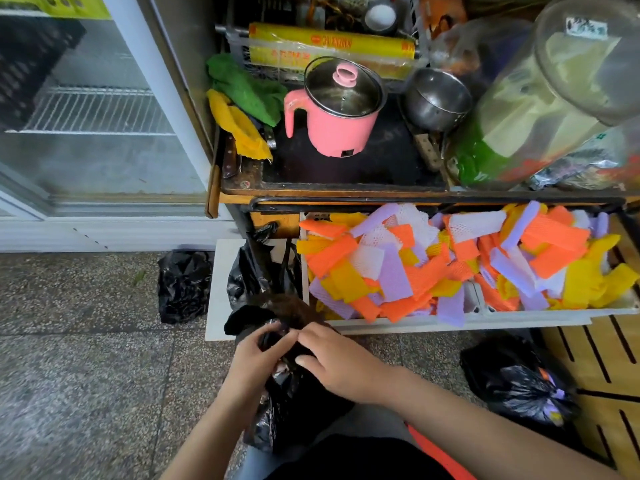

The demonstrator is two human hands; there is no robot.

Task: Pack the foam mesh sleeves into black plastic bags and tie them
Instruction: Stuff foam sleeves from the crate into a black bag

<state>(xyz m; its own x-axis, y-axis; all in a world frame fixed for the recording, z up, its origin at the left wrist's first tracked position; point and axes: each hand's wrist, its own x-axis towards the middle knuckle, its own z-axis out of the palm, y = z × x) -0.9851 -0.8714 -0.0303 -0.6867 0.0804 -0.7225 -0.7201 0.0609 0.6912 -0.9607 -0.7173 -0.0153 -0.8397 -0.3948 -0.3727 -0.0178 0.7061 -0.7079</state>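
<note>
Bag mouth [281, 348] bunched between left fingers [272, 333] and right fingers [309, 337].

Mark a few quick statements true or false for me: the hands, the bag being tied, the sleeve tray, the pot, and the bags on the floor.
1. The left hand and right hand both grip the top of the black bag in the lap. True.
2. The white tray is empty. False: it is piled with orange, yellow, purple and white foam sleeves.
3. A crumpled floor bag lies on the left, apart from both hands. True.
4. The pink pot has no lid. False: a glass lid with a pink knob sits on it.
5. The right-side bag shows purple and yellow sleeves at its opening. True.
</note>
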